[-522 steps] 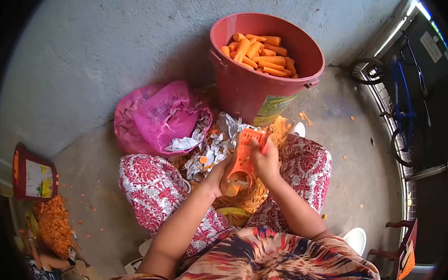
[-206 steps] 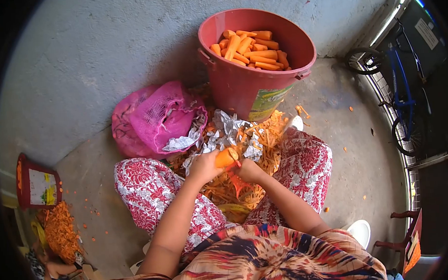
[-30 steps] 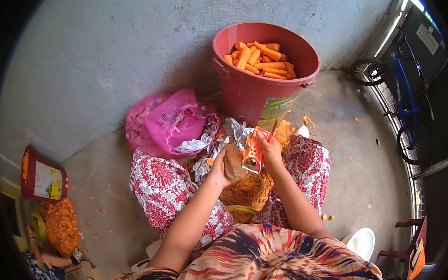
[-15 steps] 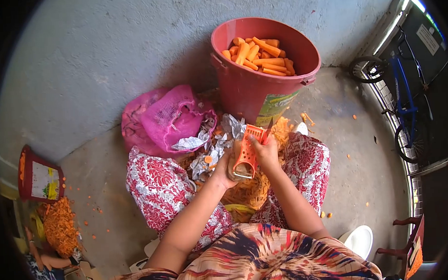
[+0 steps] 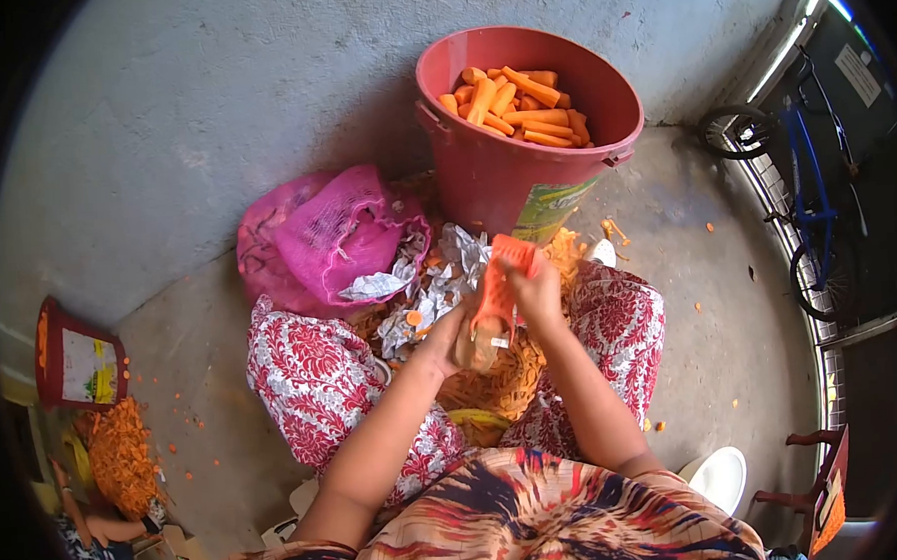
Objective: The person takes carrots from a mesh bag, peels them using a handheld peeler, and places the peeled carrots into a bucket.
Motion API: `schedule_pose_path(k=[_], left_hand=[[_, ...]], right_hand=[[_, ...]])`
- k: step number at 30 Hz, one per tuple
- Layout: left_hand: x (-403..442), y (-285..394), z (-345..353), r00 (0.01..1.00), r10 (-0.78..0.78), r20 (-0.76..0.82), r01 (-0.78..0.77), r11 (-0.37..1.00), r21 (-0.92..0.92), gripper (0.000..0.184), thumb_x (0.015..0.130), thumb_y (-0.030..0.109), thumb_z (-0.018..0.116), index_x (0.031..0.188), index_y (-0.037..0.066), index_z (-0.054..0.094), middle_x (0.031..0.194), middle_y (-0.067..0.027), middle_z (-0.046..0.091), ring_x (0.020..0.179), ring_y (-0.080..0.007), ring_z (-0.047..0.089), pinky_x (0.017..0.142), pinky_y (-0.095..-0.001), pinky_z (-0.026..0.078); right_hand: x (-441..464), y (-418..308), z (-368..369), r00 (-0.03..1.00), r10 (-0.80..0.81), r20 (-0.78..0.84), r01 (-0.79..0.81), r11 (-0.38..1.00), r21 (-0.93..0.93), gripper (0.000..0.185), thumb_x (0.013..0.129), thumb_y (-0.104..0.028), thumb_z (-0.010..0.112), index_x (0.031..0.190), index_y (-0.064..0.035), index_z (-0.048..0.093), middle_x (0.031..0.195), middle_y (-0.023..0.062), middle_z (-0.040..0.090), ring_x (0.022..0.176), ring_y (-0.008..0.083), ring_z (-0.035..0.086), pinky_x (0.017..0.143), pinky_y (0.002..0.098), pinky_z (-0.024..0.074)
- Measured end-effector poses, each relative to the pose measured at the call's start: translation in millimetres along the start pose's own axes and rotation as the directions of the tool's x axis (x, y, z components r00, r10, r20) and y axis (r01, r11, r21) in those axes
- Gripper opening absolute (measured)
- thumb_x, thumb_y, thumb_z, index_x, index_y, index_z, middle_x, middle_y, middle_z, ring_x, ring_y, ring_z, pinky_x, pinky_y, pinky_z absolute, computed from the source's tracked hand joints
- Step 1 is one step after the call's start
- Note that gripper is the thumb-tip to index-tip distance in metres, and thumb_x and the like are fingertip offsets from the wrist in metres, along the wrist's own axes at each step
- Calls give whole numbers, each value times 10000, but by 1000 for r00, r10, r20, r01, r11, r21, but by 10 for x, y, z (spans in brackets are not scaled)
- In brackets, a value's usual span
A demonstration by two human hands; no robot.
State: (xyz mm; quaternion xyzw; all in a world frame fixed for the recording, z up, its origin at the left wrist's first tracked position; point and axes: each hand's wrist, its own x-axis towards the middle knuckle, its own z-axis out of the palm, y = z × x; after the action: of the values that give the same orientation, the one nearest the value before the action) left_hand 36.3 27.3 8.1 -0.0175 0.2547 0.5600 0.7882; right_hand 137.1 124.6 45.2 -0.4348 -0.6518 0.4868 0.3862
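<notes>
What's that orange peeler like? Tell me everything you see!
The peeler is bright orange, plastic-looking and long, with small openings in its body. The right hand holds it slanting, its near end over a brown carrot in the left hand; blur hides finer parts and whether they touch.

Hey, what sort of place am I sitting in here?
Probably an improvised food-preparation spot in a home or small workshop, not a fitted kitchen. A big red bucket of peeled carrots and heaps of orange peelings suggest bulk vegetable work, while a blue bicycle suggests a multipurpose room.
</notes>
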Motion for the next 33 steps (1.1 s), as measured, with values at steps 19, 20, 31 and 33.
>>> schedule_pose_path(k=[19,20,31,33], left_hand=[[-63,47,37,996,60,61,-48,982,-182,327,879,318,327,1050,89,487,942,-63,575,821,-184,574,712,-335,480],[-46,37,5,997,64,37,-56,982,-183,325,880,317,327,1045,89,489,938,-61,576,814,-184,575,708,-336,481],[-85,-134,-151,975,-220,38,213,966,145,476,837,481,337,1028,67,472,784,-152,576,639,-297,591,513,-411,500],[-92,-145,-116,978,-207,22,201,967,154,474,834,483,343,1040,74,467,795,-157,574,650,-297,593,514,-409,502]], right_hand=[[-229,-101,142,984,73,161,-103,977,185,144,783,-110,568,861,-1,516,667,25,567,580,73,518,517,233,431],[-233,-78,143,986,54,161,-79,985,154,143,780,-105,569,851,4,512,675,43,572,589,85,529,528,240,436],[254,7,-235,964,-36,-265,-37,963,-265,183,767,-176,585,786,-12,504,562,128,491,524,202,531,505,324,424],[505,443,-422,895,-236,-378,114,941,-318,190,775,-182,576,780,-2,516,576,103,518,500,171,502,483,293,407]])
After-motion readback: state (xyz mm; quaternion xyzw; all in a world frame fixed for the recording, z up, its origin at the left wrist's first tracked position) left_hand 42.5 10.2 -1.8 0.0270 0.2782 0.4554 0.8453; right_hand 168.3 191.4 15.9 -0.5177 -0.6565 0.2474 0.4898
